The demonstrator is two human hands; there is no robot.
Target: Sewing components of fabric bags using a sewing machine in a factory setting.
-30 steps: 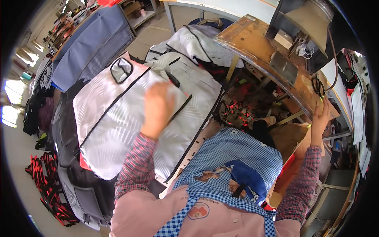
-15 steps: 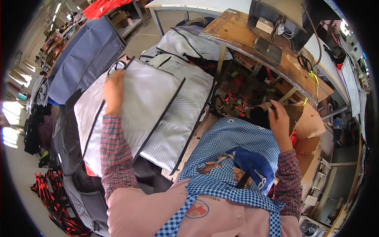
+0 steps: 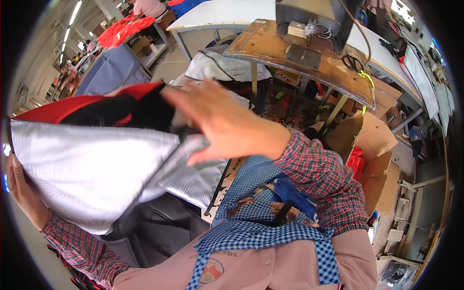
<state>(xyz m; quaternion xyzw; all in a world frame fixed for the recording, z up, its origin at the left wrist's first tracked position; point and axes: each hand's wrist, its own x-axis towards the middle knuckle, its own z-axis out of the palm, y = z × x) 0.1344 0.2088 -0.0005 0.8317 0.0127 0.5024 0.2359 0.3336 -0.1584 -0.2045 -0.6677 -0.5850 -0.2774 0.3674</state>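
My left hand grips the left edge of a silver-white fabric piece with black binding, lifted at the far left. Its top shows red and black material. My right hand reaches across the piece's right end, fingers spread and blurred, at or just over the dark edge; contact is unclear. Another silver piece lies underneath, and dark grey padded material is below on the left.
A worn wooden table with a metal housing stands ahead. A white table is behind it. Open cardboard boxes sit at right. Red fabric is piled at back left, near a co-worker in pink.
The top silver piece has been lifted leftward, showing red and black material. My left hand moved down to its far left edge; my right hand crossed leftward onto or over it.
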